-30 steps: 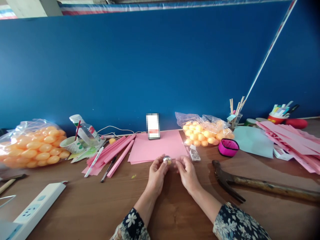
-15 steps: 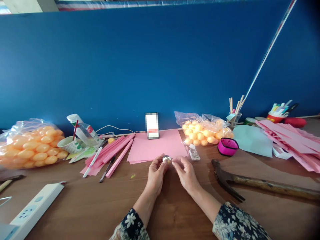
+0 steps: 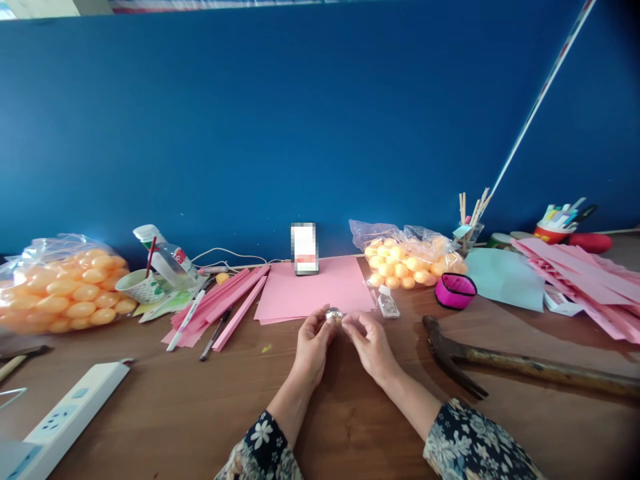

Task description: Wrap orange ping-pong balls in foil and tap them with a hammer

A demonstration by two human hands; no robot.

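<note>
Between the fingertips of my two hands is a small shiny silver object (image 3: pixel 333 313), too small to make out in detail. My left hand (image 3: pixel 315 340) pinches it between thumb and fingers. My right hand (image 3: pixel 367 339) is closed, its thumb and forefinger pressed together at the object's right side; what lies between them is too small to tell. Pink paper sheets (image 3: pixel 310 293) lie just beyond the hands, with a phone (image 3: pixel 305 249) standing upright at their back edge. A small clear container (image 3: pixel 388 304) sits right of the sheets.
Bags of orange balls lie left (image 3: pixel 65 287) and right (image 3: pixel 400 263). A hammer (image 3: pixel 530 367) and a magenta band (image 3: pixel 455 291) are at the right. Pink strips (image 3: pixel 220 303), pens, a bottle (image 3: pixel 167 259), a paper cup (image 3: pixel 140 287) and a power strip (image 3: pixel 70 413) are at the left.
The view has shifted very slightly, so the table items appear a little higher. My right fingertips are slightly closer to the silver object, which my left hand still holds.
</note>
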